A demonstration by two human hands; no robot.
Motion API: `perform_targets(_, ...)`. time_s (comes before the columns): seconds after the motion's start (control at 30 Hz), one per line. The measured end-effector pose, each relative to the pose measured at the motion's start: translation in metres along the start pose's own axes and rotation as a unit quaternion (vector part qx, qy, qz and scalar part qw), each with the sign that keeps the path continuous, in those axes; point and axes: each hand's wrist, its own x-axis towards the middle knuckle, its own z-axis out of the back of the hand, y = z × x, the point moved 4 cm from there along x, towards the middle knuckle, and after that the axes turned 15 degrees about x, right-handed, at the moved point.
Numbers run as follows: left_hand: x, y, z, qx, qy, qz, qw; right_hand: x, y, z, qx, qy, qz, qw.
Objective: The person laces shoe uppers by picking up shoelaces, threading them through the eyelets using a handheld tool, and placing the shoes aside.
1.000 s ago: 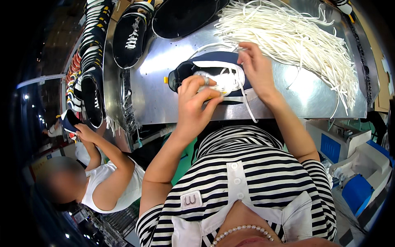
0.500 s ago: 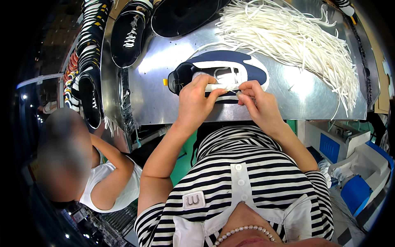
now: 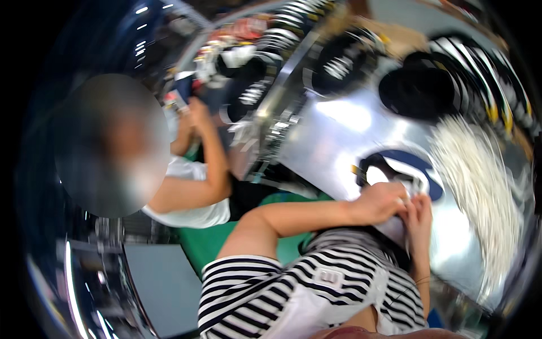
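A navy and white shoe [image 3: 405, 158] lies on its side on the metal table, its toe to the right and its dark opening to the left. Against its near edge, my left hand [image 3: 381, 204] has its fingers closed. Close beside it, my right hand [image 3: 418, 217] is drawn together in a pinch, and the fingertips of both hands meet at the white lacing edge. Motion blur hides whatever is between them. To the right spreads a big bundle of white shoelaces [image 3: 480, 198].
The metal table [image 3: 316, 150] carries a dark shoe [image 3: 341, 62] and a black sole-like shape [image 3: 418, 87] at the back. Stacked shoes [image 3: 480, 73] stand far right. On the left, a person in a white top [image 3: 192, 192] reaches toward a rack of shoes [image 3: 248, 79].
My view has swung to the left, so the table and shoe appear farther right and the picture is smeared. My hands remain at the shoe's near edge, now closer together.
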Motion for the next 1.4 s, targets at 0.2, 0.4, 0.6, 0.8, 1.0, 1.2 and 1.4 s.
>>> perform_targets(0.2, -0.008, -0.005, 0.019, 0.034, -0.031, -0.032, 0.998, -0.017, 0.088, 0.003, -0.242, 0.007, 0.148, 0.959)
perform_targets(0.4, -0.013, -0.011, 0.029, 0.062, -0.051, -0.134, 0.988, 0.015, 0.080, -0.031, -0.347, 0.175, 0.072, 0.919)
perform_targets(0.6, -0.016, -0.005, 0.023, 0.037, -0.002, -0.123, 0.992, 0.011, 0.052, -0.012, -0.204, 0.128, 0.076, 0.968)
perform_targets(0.8, -0.008, 0.016, 0.029, 0.011, 0.032, -0.087, 0.996, 0.037, 0.141, -0.003, -0.006, -0.020, 0.179, 0.984)
perform_targets(1.0, 0.008, 0.028, 0.024, -0.166, 0.053, 0.192, 0.966, 0.045, 0.069, -0.015, -0.030, 0.073, 0.052, 0.995)
perform_targets(1.2, 0.005, 0.024, 0.020, -0.090, 0.046, 0.268, 0.958, 0.039, 0.056, -0.023, -0.084, 0.102, 0.031, 0.991)
perform_targets(1.4, -0.003, 0.026, 0.015, -0.105, 0.013, 0.240, 0.965, 0.003, 0.070, -0.016, -0.150, 0.031, 0.044, 0.987)
